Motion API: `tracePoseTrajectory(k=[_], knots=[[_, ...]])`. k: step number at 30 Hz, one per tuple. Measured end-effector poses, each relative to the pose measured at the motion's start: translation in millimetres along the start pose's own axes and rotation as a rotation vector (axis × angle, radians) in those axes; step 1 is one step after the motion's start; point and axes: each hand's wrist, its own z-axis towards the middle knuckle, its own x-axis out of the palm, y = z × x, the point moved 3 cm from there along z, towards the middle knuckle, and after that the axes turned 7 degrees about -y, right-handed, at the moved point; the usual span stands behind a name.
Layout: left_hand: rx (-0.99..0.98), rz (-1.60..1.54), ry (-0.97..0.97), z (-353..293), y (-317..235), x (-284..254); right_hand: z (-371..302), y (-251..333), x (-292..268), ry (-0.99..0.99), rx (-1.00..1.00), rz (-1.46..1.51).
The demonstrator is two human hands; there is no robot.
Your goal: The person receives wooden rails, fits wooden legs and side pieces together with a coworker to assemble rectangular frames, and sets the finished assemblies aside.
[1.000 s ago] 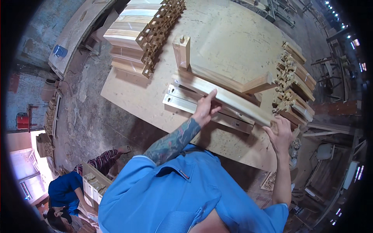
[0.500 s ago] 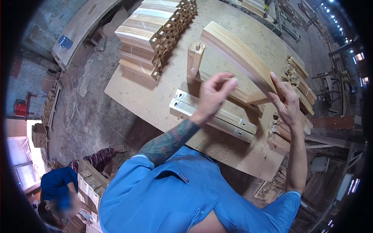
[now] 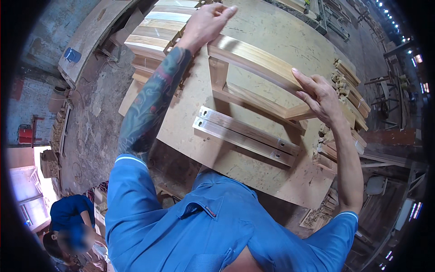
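A pale wooden frame stands on the workbench. Its upper rail (image 3: 253,55) slants from far left to near right and meets a post (image 3: 218,72) at the left end. My right hand (image 3: 321,96) grips the rail's right end, thumb on the near side and fingers over the top. Above the left end is my left hand (image 3: 206,26), its fingers curled in and the thumb sticking out to the right; nothing shows in it. Whether its underside touches the rail I cannot tell. The frame's lower rail (image 3: 253,100) is near the bench top. Two slotted rails (image 3: 244,136) lie side by side, nearer me.
A tall stack of wooden pieces (image 3: 156,31) fills the bench's far left, partly behind my left arm. More pieces (image 3: 351,97) lie along the right edge of the workbench (image 3: 181,131). A person in blue (image 3: 72,213) bends at lower left. A blue bucket (image 3: 71,55) stands on another table.
My left hand has moved far and left, from over the slotted rails to the upper rail's left end. That end, raised before, is now down at the post. My right hand still grips the rail.
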Motion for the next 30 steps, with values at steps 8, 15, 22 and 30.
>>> tracePoseTrajectory(k=[8, 15, 22, 30], knots=[[-0.117, 0.706, 0.369, 8, 36, 44, 7, -8, 4, -0.023, -0.029, -0.013], [0.426, 0.845, 0.347, 0, 62, 40, 4, -13, 15, -0.104, -0.144, -0.063], [0.186, 0.924, 0.354, 6, 39, 38, -44, -32, -20, -0.373, -0.191, -0.224], [0.714, 0.517, 0.472, -86, -120, 207, -169, -111, 52, -0.532, 0.846, 0.587]])
